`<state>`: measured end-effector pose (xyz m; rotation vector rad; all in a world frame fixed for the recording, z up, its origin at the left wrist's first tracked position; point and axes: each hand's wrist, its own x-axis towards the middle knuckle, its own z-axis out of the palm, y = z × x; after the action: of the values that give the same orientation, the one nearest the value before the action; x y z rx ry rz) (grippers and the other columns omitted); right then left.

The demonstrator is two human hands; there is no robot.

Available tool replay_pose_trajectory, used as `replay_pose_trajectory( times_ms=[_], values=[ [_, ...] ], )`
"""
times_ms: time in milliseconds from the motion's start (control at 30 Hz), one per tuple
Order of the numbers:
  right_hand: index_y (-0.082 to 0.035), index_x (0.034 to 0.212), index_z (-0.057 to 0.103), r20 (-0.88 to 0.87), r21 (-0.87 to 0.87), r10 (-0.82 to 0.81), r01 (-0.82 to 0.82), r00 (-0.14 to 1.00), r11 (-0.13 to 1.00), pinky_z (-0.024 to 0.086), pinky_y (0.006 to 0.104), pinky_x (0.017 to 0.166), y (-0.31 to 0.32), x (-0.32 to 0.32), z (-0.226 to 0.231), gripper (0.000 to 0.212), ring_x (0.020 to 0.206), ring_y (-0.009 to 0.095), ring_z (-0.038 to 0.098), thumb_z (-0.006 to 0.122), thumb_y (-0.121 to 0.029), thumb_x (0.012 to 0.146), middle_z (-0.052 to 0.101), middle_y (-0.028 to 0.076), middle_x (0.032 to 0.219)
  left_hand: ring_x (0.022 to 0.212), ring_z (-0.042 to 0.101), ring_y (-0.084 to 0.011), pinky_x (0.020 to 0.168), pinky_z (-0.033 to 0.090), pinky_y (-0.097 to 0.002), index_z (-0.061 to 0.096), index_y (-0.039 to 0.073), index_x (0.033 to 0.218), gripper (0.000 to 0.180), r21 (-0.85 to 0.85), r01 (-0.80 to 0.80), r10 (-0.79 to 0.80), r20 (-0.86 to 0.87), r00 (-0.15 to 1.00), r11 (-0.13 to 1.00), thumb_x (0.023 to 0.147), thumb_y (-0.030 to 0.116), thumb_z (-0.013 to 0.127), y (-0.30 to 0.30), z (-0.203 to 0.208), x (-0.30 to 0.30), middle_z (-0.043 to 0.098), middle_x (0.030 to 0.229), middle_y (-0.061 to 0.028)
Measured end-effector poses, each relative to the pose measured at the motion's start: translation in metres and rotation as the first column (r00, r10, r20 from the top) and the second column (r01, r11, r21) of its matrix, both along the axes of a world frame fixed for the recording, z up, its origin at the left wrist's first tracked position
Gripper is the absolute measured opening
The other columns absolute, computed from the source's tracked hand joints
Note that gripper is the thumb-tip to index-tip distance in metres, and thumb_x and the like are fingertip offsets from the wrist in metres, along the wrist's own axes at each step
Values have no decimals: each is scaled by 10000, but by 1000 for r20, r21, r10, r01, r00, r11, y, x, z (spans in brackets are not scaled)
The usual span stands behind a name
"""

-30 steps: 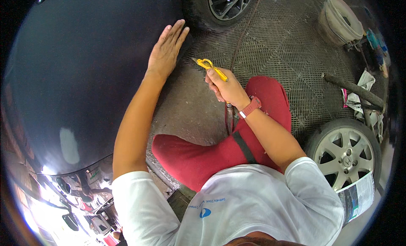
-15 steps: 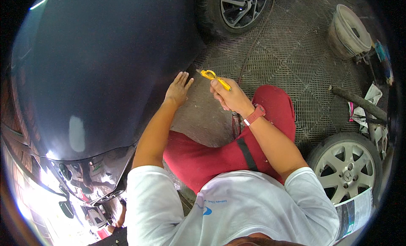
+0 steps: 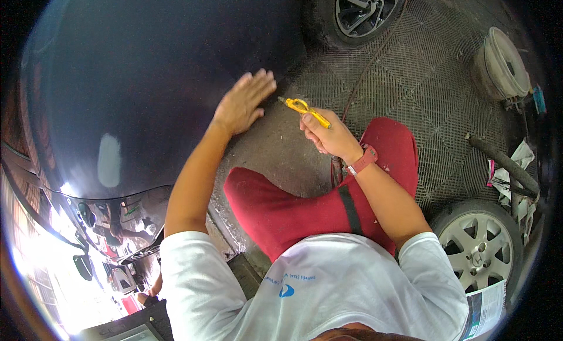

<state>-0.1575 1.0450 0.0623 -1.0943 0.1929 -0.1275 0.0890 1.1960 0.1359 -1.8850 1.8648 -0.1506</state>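
My left hand (image 3: 243, 102) lies with its fingers stretched out against the lower part of a dark car body panel (image 3: 146, 89). A pale patch (image 3: 109, 160) shows on that panel, nearer to me. Just to the right, my right hand (image 3: 328, 134) is wrapped round a yellow air blow gun (image 3: 304, 108). The gun's nozzle points left, towards the fingers of my left hand, and stays apart from them. Below the fist a hose end with a metal coupling (image 3: 336, 172) shows; its join to the gun is hidden.
The car's wheel (image 3: 366, 12) is at the far side. A hose (image 3: 378, 56) crosses the grated floor mat (image 3: 422, 94). On the right are a dirty bucket (image 3: 498, 65), a pipe-like bar (image 3: 504, 162) and a loose wheel (image 3: 478, 247). Part of another person (image 3: 153, 288) shows at lower left.
My left hand has shifted up along the panel, its fingers blurred by motion. My right hand has moved slightly right and down with the blow gun. The whole view has shifted a little.
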Motion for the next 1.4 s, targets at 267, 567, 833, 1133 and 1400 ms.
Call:
replay_pose_trajectory(
  times_ms=[267, 567, 833, 1133, 1400],
  values=[
    [-83, 980, 609, 104, -22, -48, 51, 993, 998, 354, 236, 445, 6, 4, -2, 514, 513, 36, 462, 603, -592, 1055, 520, -52, 681, 1653, 146, -219, 1352, 80, -484, 223, 230, 1717, 873, -16, -63, 63, 14, 998, 998, 998, 551, 600, 23, -9, -2, 183, 1792, -6],
    [-67, 992, 606, 181, 34, -187, 184, 965, 982, 363, 224, 434, -4, 2, 15, 514, 465, 36, 437, 569, -572, 1079, 504, -36, 663, 1649, 172, -257, 1344, 83, -563, 323, 258, 1686, 826, -19, 151, -152, -121, 981, 988, 969, 518, 640, -71, -3, -15, 233, 1780, 8],
    [-46, 998, 606, 157, 143, -393, 373, 906, 917, 379, 223, 398, -43, 5, 53, 532, 420, 51, 425, 513, -558, 1107, 504, -14, 649, 1643, 172, -305, 1353, 160, -464, 403, 179, 1647, 860, -34, 214, -214, 18, 977, 976, 922, 504, 731, -124, 45, -13, 185, 1789, -32],
    [-40, 986, 606, 169, 160, -437, 413, 884, 897, 374, 219, 391, -50, -10, 86, 578, 412, 49, 406, 527, -605, 1085, 511, -10, 659, 1636, 157, -388, 1342, 101, -499, 243, 116, 1700, 954, -249, 369, -275, 341, 899, 896, 985, 629, 611, -207, 172, -24, 184, 1778, -161],
    [-50, 1009, 615, 193, 85, -418, 410, 887, 908, 392, 225, 382, -83, -2, 130, 609, 366, 65, 417, 490, -641, 1083, 525, 3, 643, 1628, 228, -276, 1347, 135, -422, 360, 211, 1673, 927, 57, 158, -165, 133, 977, 986, 908, 597, 715, -141, 70, -32, 214, 1782, -64]
  ],
)
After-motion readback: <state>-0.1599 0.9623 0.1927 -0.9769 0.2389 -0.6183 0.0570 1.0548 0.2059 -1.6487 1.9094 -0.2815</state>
